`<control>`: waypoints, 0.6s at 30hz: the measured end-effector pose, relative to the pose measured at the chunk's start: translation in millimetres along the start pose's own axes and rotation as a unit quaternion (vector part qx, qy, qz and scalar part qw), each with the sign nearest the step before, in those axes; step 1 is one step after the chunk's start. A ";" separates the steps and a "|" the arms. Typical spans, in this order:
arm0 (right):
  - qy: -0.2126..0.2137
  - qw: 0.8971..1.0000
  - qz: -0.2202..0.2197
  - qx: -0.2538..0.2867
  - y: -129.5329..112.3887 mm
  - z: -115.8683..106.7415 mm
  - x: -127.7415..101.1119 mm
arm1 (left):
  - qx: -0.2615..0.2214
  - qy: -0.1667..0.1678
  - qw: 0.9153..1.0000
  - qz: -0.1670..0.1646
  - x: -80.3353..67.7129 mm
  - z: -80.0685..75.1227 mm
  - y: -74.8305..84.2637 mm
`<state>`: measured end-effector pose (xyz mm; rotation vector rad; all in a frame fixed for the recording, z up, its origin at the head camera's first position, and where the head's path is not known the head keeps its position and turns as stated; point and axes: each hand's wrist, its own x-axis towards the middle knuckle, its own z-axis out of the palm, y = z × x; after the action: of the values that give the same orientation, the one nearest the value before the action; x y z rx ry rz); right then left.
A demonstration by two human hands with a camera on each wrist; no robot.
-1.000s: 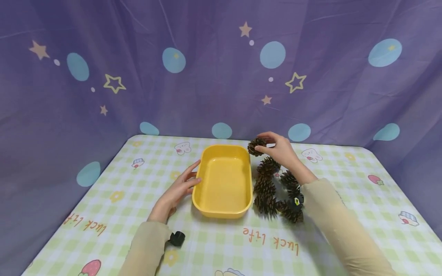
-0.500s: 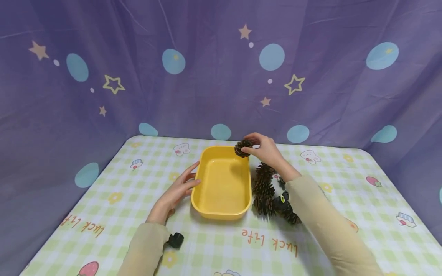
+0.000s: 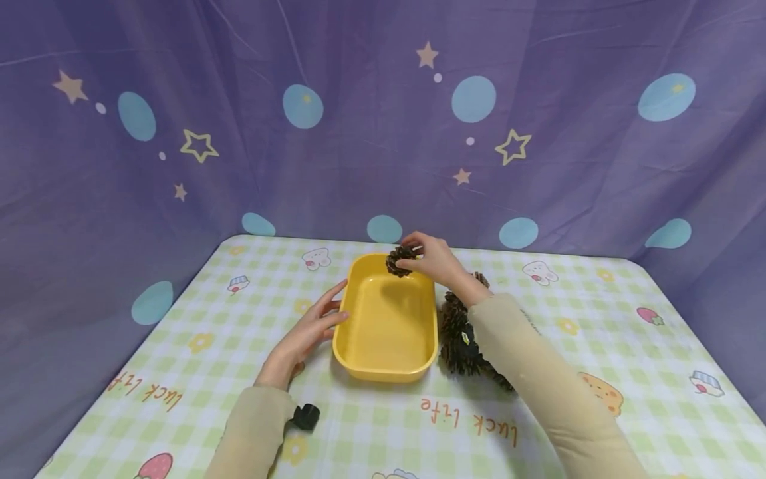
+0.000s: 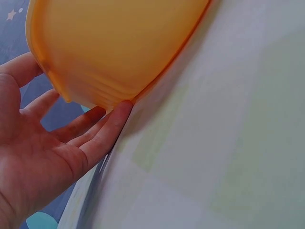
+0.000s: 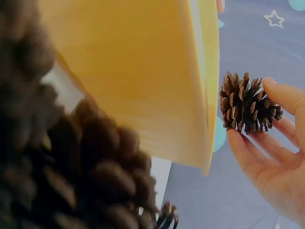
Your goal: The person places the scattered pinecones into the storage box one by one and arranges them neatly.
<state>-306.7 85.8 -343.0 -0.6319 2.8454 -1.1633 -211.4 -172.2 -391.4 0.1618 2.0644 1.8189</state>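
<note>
In the head view my right hand (image 3: 439,263) pinches a brown pine cone (image 3: 401,261) between thumb and fingers, over the far end of a yellow plastic bin (image 3: 385,376). The right wrist view shows that same pine cone (image 5: 248,102) at the fingertips, above the bin's rim. My left hand (image 3: 308,331) touches the bin's left side with fingers spread and fairly straight; in the left wrist view the fingertips (image 4: 125,106) lie against the outer wall of the bin (image 4: 124,47). The bin's floor is bare.
Several more pine cones (image 3: 457,332) lie in a cluster right of the bin, partly hidden by my right forearm. Checked cloth (image 3: 197,399) covers the table, and a purple curtain (image 3: 371,133) hangs behind it. A small black wrist camera (image 3: 307,417) sits at my left cuff.
My right hand has carried the pine cone leftward, from beside the bin's far right corner to above its far end. The left hand and the bin stay where they were.
</note>
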 end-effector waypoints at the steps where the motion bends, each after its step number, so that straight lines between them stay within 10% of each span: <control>1: -0.003 1.000 0.000 0.001 -1.1 2.0 1.3 | 0.001 0.000 1.000 0.000 0.0 -0.2 -0.3; 18: -0.046 0.996 -0.010 -0.069 -10.8 27.2 17.5 | -0.001 0.000 1.000 -0.001 0.7 -1.8 -2.1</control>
<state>-314.7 54.2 -352.9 -0.7026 2.8646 -0.9198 -212.4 -173.9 -393.4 0.1600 2.0625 1.8197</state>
